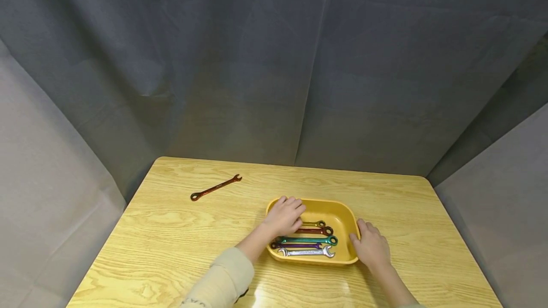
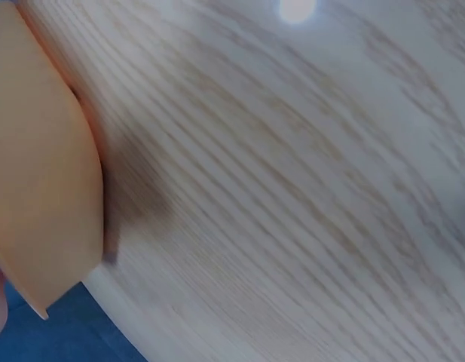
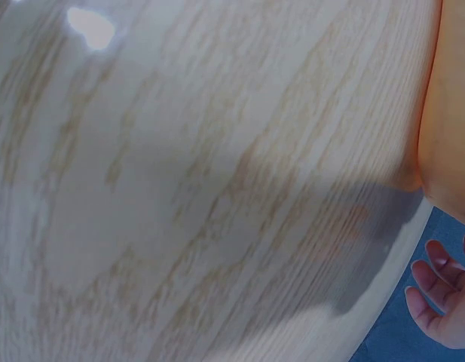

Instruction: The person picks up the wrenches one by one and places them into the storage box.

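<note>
In the head view, my left hand (image 1: 284,216) reaches over the left side of a yellow plastic basin (image 1: 346,214), fingers bent down around the left end of a yellow ratchet wrench (image 1: 314,224). The hand hides that end and its fingertips. Side by side below it in the basin lie a red wrench (image 1: 314,231), a teal wrench (image 1: 308,240), a purple wrench (image 1: 301,246) and a silver open-ended wrench (image 1: 306,252). My right hand (image 1: 373,245) grips the basin's right rim, thumb over the inside and fingers outside.
A dark red wrench (image 1: 216,187) lies slanted on the wooden table (image 1: 180,246), toward the back left. Grey curtains (image 1: 239,84) hang behind the table and at both sides. Both wrist views show mostly tabletop beside the basin's outer wall (image 2: 47,166).
</note>
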